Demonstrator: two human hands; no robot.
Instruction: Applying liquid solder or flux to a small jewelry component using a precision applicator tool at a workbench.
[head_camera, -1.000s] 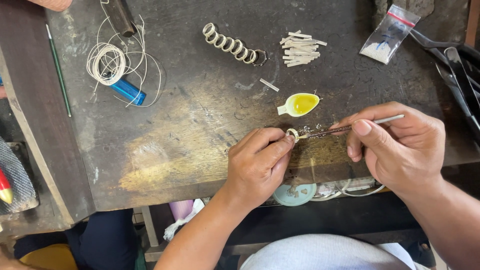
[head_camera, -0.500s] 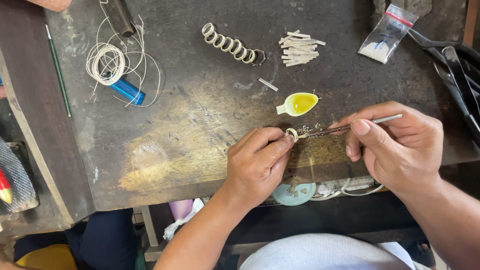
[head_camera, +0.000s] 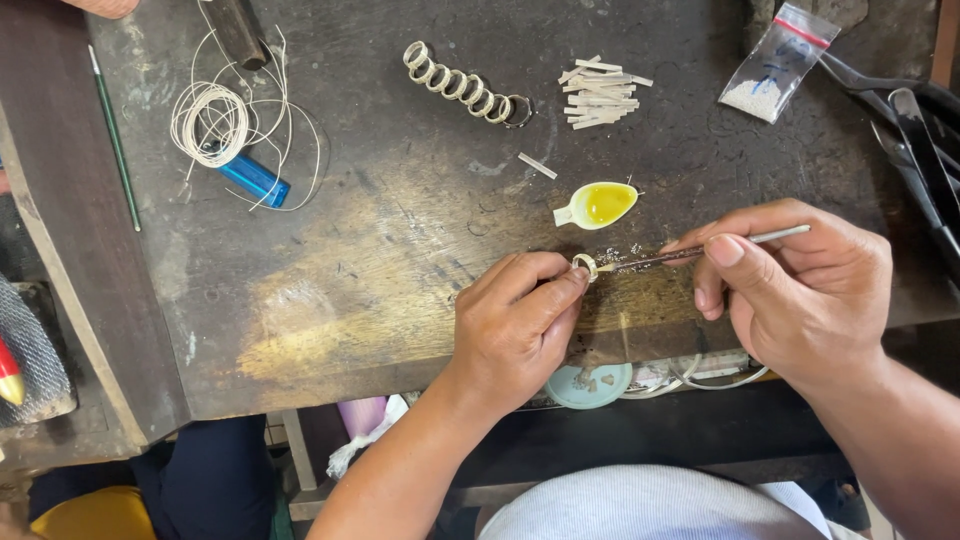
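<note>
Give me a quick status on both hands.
Left hand pinches small pale metal ring. Right hand holds thin metal tool, tip at ring. Nothing between.

I'm holding a dull metal ring (head_camera: 584, 266) and a thin metal pick (head_camera: 700, 250) over this scuffed, matt dark surface (head_camera: 380, 270); the oil-filled spoon (head_camera: 597, 205) is gleaming glossy.

Both hands are bare: the left hand (head_camera: 520, 325) and right hand (head_camera: 800, 290) wear no gloves, rings or watch. The forearms are bare too, with no sleeve showing up to the picture's edge. The nails are short. At the bottom edge lies the person's lap in pale grey-white cloth (head_camera: 650, 505) with fine stripes.
</note>
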